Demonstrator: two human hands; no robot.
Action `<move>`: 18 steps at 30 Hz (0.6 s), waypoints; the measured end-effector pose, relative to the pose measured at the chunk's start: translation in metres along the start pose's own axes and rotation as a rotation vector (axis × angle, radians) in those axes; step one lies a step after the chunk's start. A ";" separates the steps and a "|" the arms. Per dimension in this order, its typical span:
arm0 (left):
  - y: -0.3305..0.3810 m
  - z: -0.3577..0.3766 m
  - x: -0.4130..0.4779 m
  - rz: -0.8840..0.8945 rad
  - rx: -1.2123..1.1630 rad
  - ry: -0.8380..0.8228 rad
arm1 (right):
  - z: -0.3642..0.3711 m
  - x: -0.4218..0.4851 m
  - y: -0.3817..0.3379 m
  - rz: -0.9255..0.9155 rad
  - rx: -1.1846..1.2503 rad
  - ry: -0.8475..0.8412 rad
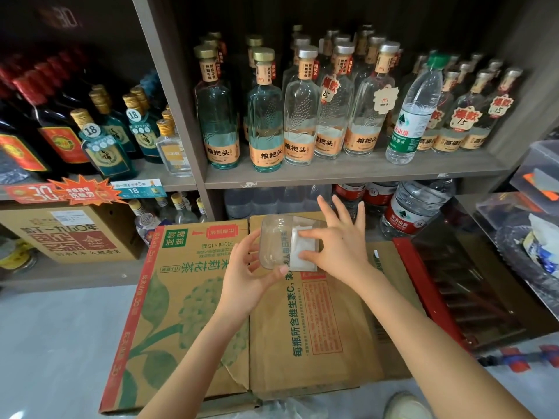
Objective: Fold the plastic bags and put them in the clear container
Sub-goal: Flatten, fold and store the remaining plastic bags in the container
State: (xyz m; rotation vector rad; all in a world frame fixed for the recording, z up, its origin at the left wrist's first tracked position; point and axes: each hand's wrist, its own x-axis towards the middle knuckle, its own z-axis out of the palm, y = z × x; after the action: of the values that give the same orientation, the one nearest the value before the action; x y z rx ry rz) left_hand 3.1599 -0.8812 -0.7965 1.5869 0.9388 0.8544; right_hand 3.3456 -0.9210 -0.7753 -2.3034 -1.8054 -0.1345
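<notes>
One clear container (275,241) held tipped on its side above cardboard boxes (193,297), left hand (245,273) curled round its lower wall, one folded white bag (304,252) at its mouth, right hand (341,243) spread wide, thumb and forefinger pressing flat on the bag, other fingers lifted.
</notes>
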 end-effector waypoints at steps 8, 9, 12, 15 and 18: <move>-0.005 0.003 0.001 0.017 0.052 0.023 | 0.007 0.011 -0.011 0.077 -0.214 -0.085; -0.005 0.003 0.001 0.018 0.056 0.026 | 0.008 0.011 -0.013 0.091 -0.203 -0.075; -0.003 0.003 0.002 0.011 0.071 0.026 | 0.009 0.012 -0.012 0.097 -0.156 -0.065; -0.003 0.005 0.002 0.000 0.087 0.026 | 0.005 0.010 -0.006 0.094 -0.048 -0.076; -0.002 0.007 0.004 -0.019 0.084 0.043 | 0.001 -0.006 0.004 0.152 0.262 0.044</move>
State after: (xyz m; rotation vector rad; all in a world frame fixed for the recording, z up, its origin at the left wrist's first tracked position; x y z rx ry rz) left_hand 3.1676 -0.8801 -0.7998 1.6343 1.0309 0.8481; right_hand 3.3483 -0.9271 -0.7784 -2.2200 -1.5189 0.0711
